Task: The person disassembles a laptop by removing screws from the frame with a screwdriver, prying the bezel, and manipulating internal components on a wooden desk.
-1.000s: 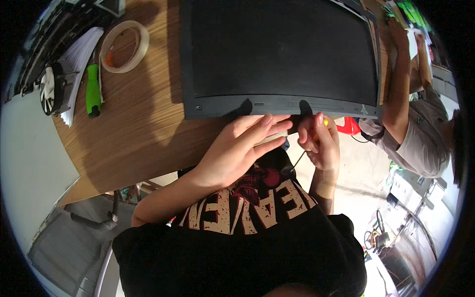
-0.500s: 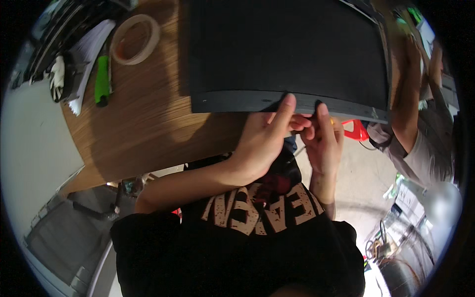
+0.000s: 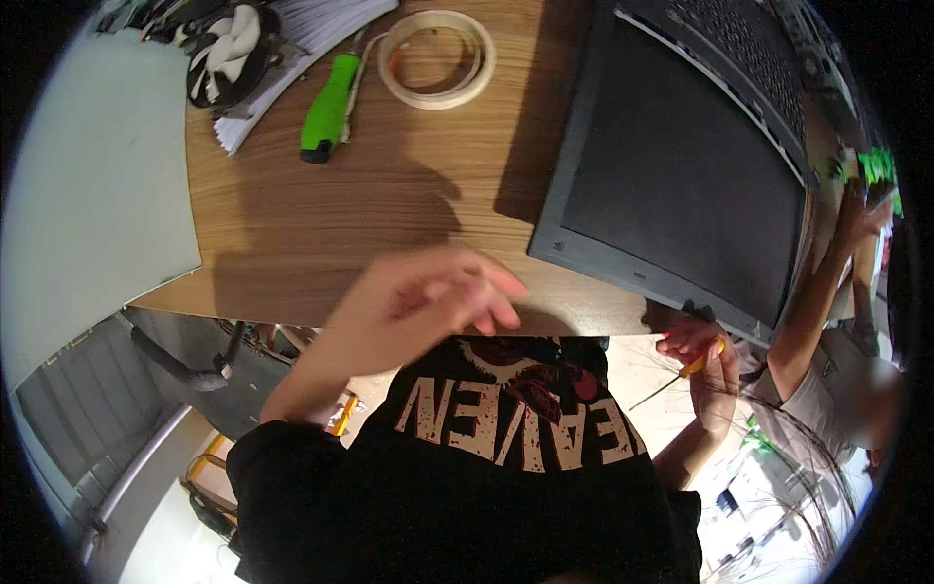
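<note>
A laptop lies opened out on the table, its dark screen (image 3: 681, 165) facing up and its keyboard (image 3: 744, 58) at the far side. My left hand (image 3: 428, 297), slightly blurred, hovers over the table's near edge, left of the screen. Its fingers are loosely bent and apart, with nothing visible in them. Just off the near right corner of the screen, my right hand (image 3: 715, 389) is closed around the yellow-orange handle of a screwdriver (image 3: 693, 367). The thin metal shaft points down to the left.
On the wooden table (image 3: 389, 204) lie a green-handled tool (image 3: 331, 109) and a roll of tape (image 3: 389, 66). A fan (image 3: 226, 56) and stacked white sheets (image 3: 306, 44) stand at the far left, beside a pale panel (image 3: 97, 185). Another person's arm (image 3: 812, 292) is close on the right.
Both hands have left the screen's near bezel. My left hand moved left, my right hand moved right and nearer. The laptop now appears farther right and tilted in view, and the screwdriver shows clearly.
</note>
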The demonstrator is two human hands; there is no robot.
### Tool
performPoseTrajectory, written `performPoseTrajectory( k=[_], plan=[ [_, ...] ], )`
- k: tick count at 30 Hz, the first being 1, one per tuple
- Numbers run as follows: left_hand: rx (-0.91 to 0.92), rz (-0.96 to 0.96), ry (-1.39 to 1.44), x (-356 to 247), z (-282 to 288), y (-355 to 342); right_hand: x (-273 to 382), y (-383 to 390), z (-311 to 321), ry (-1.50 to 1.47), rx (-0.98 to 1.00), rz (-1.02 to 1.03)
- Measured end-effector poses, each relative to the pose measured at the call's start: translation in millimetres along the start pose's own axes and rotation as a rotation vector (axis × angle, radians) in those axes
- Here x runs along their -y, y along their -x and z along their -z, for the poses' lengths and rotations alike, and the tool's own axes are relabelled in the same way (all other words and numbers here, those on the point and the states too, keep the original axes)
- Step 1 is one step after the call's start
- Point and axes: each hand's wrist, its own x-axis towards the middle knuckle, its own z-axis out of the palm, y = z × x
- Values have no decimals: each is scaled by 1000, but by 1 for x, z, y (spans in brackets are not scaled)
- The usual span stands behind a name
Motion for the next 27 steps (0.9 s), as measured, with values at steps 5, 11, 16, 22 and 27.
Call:
performPoseTrajectory(
  k=[5, 11, 16, 22, 27],
  plan=[
    [-430, -214, -326, -13, 41, -6, 38, -8, 4, 233, 272, 101],
    [-692, -559, -1080, -34, 89, -70, 54, -41, -23, 208, 202, 262],
    [-666, -732, -1386, -30, 105, -102, 51, -41, -39, 157, 229, 259],
    [-662, -576, -1350, -25, 102, -109, 37, -28, -29, 95, 176, 258],
    [-622, -609, -1045, -49, 78, -90, 30, -31, -11, 94, 98, 470]
  ],
)
